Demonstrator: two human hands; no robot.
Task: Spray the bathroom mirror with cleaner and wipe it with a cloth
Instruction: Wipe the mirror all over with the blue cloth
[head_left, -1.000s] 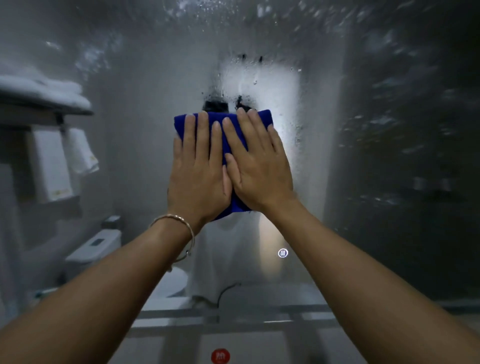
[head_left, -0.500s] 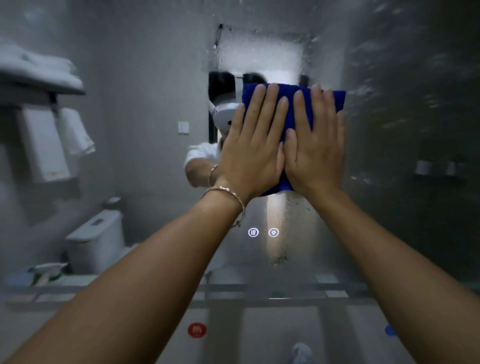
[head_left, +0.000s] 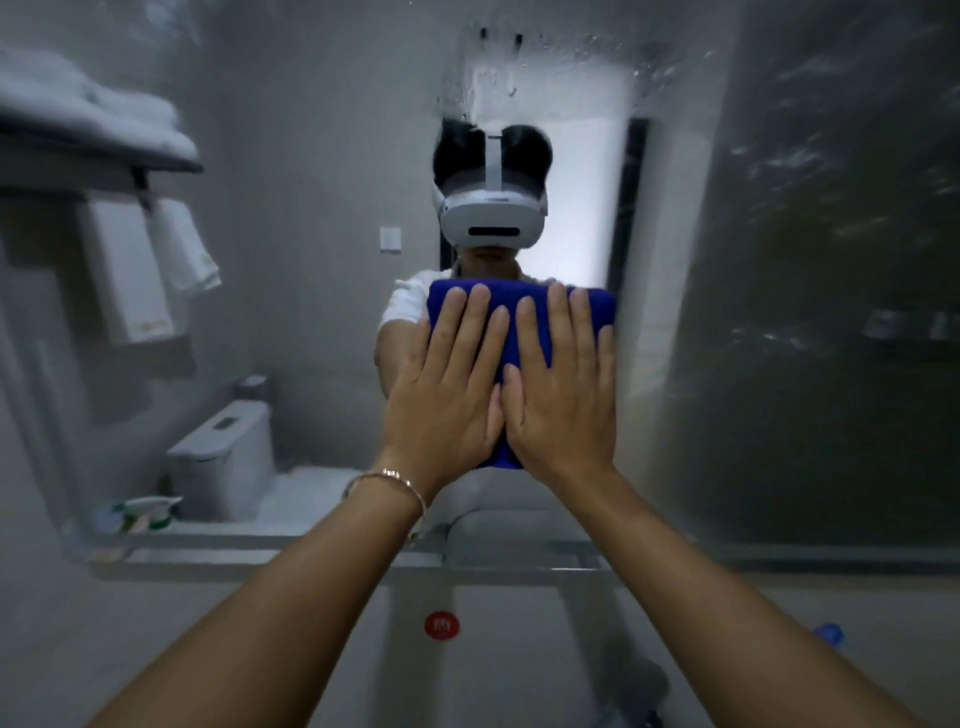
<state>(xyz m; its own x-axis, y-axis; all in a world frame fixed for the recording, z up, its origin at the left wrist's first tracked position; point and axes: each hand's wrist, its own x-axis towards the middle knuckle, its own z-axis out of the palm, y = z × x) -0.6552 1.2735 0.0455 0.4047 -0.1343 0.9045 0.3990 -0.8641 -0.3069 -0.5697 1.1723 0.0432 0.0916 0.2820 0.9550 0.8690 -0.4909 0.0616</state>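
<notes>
Folded blue cloth (head_left: 524, 306) sits flat on the bathroom mirror (head_left: 311, 156) at frame centre, pinned by both palms. Left hand (head_left: 447, 395) and right hand (head_left: 563, 400) lie side by side, thumbs touching, fingers (head_left: 480, 317) spread open & pressed flat, not curled round the fabric. Bracelet (head_left: 387, 480) circles left wrist. Droplets streak glass at 12 o'clock; spray bottle (head_left: 148, 514) shows reflected at 8 o'clock, white towels (head_left: 150, 260) at 10.
</notes>
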